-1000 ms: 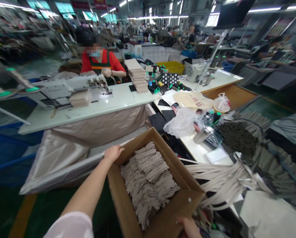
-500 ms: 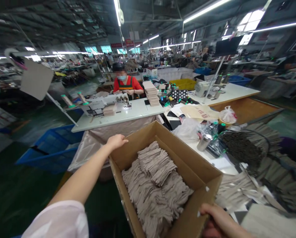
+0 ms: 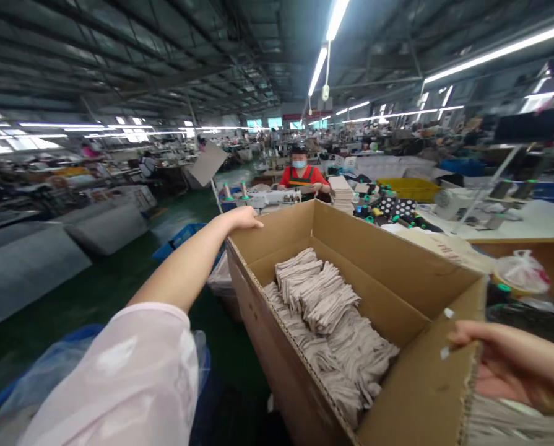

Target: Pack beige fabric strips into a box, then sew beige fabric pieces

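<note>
A large open cardboard box [image 3: 374, 260] fills the middle of the head view, tilted toward me. Inside it lie bundles of grey-beige fabric pieces [image 3: 323, 297], stacked in folded rows. My left hand [image 3: 242, 218] grips the far left rim, its fingers closed over the edge. On the near right side, my right hand [image 3: 485, 359] clasps the box wall, thumb inside and the other fingers outside. Small white bits, perhaps tape, stick to the wall beside that thumb.
Beyond the box a person in red [image 3: 304, 176] sits at a sewing machine [image 3: 274, 197]. A yellow crate [image 3: 409, 189] and thread cones stand behind. To the right is a white plastic bag [image 3: 522, 272]. Blue crates [image 3: 184, 238] stand on the dark green floor at left.
The box has come up higher in view and nearer, with both hands still holding it. My view has swung left and up, so the seated person appears farther right.
</note>
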